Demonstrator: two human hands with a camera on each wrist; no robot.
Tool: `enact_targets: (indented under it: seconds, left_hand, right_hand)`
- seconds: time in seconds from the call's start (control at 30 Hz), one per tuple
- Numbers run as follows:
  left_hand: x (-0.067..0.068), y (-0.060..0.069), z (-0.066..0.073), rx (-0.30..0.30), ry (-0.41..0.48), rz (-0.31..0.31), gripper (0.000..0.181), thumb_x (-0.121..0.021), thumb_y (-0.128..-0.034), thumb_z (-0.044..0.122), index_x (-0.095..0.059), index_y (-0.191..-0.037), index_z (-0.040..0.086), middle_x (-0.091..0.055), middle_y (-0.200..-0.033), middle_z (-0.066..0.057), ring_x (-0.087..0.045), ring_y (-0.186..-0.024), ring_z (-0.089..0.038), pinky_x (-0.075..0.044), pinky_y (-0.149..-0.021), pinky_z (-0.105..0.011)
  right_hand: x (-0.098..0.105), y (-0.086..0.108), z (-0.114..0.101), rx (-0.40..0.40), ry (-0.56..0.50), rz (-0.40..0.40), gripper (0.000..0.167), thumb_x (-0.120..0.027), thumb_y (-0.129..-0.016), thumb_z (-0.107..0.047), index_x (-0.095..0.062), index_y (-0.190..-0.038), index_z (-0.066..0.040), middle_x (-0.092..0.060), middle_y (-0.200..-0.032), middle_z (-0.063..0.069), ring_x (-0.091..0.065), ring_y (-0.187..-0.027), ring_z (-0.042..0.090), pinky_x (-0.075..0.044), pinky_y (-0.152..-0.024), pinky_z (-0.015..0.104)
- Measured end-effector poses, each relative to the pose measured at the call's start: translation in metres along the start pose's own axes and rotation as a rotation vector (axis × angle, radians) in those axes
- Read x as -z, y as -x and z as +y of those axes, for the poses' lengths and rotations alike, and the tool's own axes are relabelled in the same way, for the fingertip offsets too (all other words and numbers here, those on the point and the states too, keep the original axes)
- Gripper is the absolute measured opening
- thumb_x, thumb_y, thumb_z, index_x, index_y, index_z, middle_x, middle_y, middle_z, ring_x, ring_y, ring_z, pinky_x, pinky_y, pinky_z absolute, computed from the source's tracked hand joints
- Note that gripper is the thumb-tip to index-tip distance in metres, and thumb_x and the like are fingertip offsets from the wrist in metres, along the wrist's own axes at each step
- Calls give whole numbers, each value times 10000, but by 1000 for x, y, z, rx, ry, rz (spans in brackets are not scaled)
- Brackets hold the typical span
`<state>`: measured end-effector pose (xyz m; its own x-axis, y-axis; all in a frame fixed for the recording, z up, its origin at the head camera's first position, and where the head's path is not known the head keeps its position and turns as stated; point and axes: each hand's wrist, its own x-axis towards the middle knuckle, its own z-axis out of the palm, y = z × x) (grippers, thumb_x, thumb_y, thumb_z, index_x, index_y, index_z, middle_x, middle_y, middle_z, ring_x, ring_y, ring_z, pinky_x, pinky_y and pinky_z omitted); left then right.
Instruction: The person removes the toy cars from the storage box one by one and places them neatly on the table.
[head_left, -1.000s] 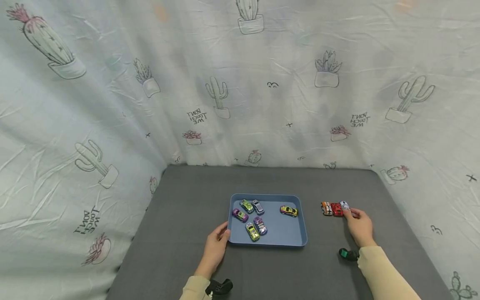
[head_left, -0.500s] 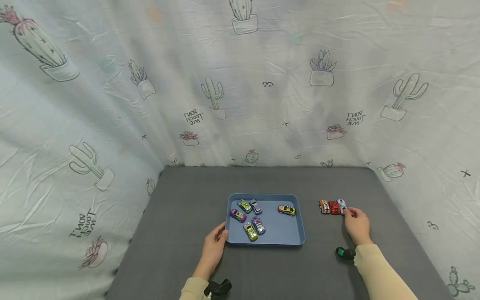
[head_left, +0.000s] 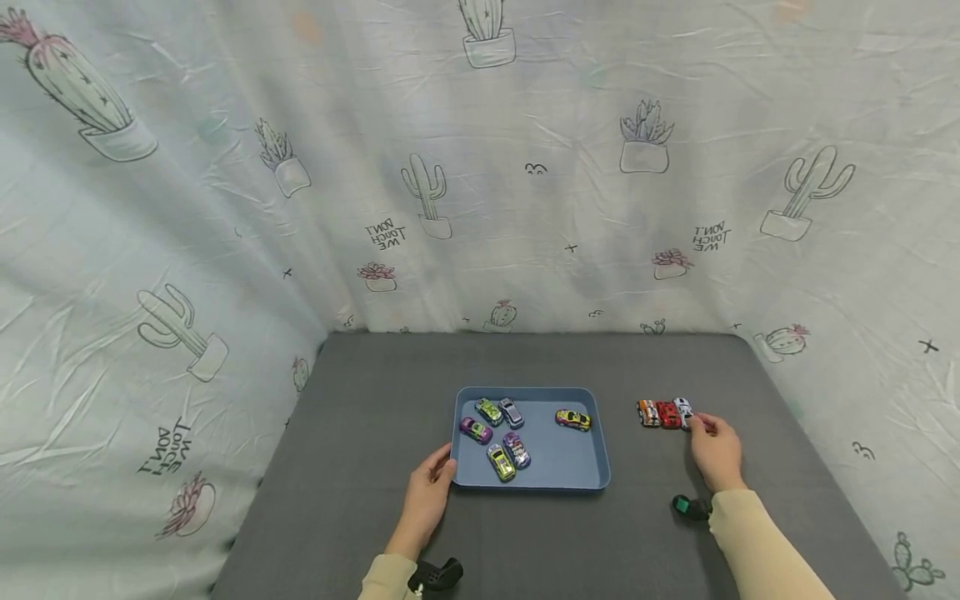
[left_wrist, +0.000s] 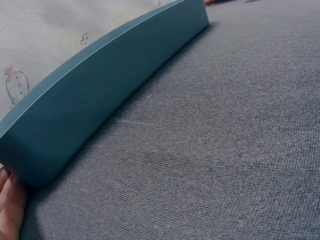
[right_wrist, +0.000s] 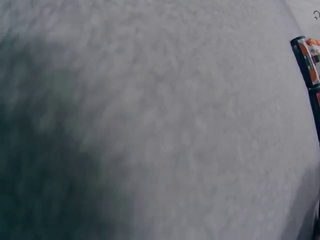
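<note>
My left hand (head_left: 426, 502) rests against the left wall of a blue tray (head_left: 551, 481), near its front corner. The fingers (left_wrist: 11, 205) touch that corner from outside in the left wrist view. Inside the tray lie several toy cars, among them a purple and green car (head_left: 476, 430), a yellow car (head_left: 502, 463) and a yellow and pink car (head_left: 573, 420). Right of the tray, my right hand (head_left: 716, 454) pinches the near end of a white toy car (head_left: 682, 411). That car stands side by side with a red car (head_left: 668, 415) and an orange and white car (head_left: 648, 413).
A grey cloth (head_left: 390, 375) covers the table. Pale curtains with printed cacti (head_left: 427, 192) hang behind it and at both sides. Black wrist devices (head_left: 437, 575) sit on both arms. The right wrist view shows mostly cloth, a dark blur and a sliver of the orange and white car (right_wrist: 309, 60).
The head view has shifted slightly. My right hand has drawn back a little towards the white car's near end, uncovering more of it. The left hand and tray stay put.
</note>
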<state>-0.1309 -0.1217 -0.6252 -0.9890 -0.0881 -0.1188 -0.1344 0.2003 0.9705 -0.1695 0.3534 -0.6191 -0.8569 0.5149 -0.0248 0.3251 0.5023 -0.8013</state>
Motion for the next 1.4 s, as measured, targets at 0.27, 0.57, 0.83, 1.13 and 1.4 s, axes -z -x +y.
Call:
enact_targets:
  seconds: [0.27,0.57,0.83,1.13,1.4]
  left_hand:
    - [-1,0,1,-16,-6,-3,398,-554,-1001,258,-547,-1363,91,-600,-1270,-104,-577,-1128,-230,-471,-961,-436]
    - [0,1,2,-6,7,8,387,-566,-996,234,-556,-1354,88,-609,-1254,-107,-581,-1117,-238,-475,-952,-445]
    - [1,1,2,3,-2,4,393,-564,-997,252,-554,-1359,100,-597,-1277,-105,-568,-1149,-249,-463,-970,-446]
    - [1,2,4,0,5,4,384,-565,-996,238,-558,-1353,97,-603,-1269,-105,-575,-1138,-244,-466,-966,-444]
    - [0,2,2,-5,-1,4,398,-564,-996,255,-551,-1358,89,-598,-1272,-114,-570,-1141,-253,-468,-964,-445]
  right_hand:
    - [8,0,-8,51,-39,-13,538,-413,-1023,-373,-496,-1320,69,-539,-1178,234,-502,-1027,289,-406,-723,296]
    - [-4,11,-47,280,-8,-67,554,-526,-990,-398,-500,-1330,38,-476,-1218,240,-491,-1077,356,-429,-829,475]
    - [-22,30,-80,408,-5,-166,558,-577,-966,-407,-508,-1330,11,-512,-1223,204,-521,-1049,340,-453,-827,476]
    - [-44,41,-98,462,4,-257,530,-670,-918,-373,-545,-1303,-32,-553,-1233,188,-484,-1115,354,-426,-904,541]
    - [-67,50,-104,480,38,-335,548,-712,-887,-365,-562,-1303,-41,-581,-1205,134,-488,-1119,323,-436,-903,536]
